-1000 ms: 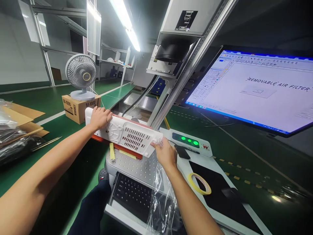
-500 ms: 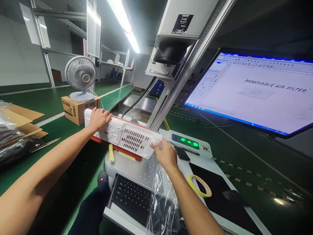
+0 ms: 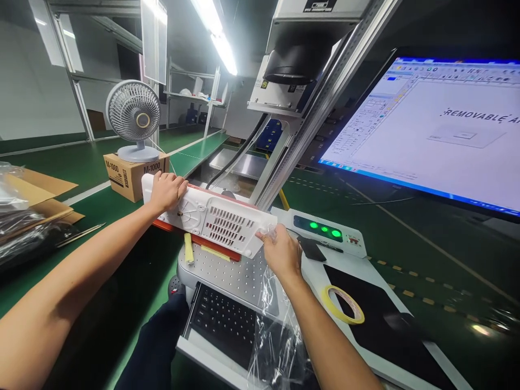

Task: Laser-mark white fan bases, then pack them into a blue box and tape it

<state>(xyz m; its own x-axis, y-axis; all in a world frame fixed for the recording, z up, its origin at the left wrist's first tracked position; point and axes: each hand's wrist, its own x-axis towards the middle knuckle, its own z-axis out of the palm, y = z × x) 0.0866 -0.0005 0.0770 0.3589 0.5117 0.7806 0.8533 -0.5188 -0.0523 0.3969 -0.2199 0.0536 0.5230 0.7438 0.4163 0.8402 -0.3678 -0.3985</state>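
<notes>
A long white plastic panel (image 3: 195,219) with a slotted grille lies tilted over the red fixture (image 3: 215,247) on the perforated metal plate (image 3: 227,273). My left hand (image 3: 166,190) is closed over the panel's upper left edge. At the panel's right end, my right hand (image 3: 283,250) pinches its corner together with a clear plastic bag (image 3: 276,341), which hangs down over the keyboard (image 3: 223,319). A strip of yellow tape (image 3: 189,249) sits at the fixture's front edge.
A black lens head (image 3: 298,59) hangs above. A fan (image 3: 134,116) stands on a cardboard box (image 3: 134,176) at left. To the right are a yellow tape roll (image 3: 343,304), a panel with green lights (image 3: 325,230) and a monitor (image 3: 430,130). Wrapped packaging (image 3: 32,216) lies far left.
The view has shifted, so the monitor and lens head sit farther right. Both hands keep their hold on the white panel, with little change between them.
</notes>
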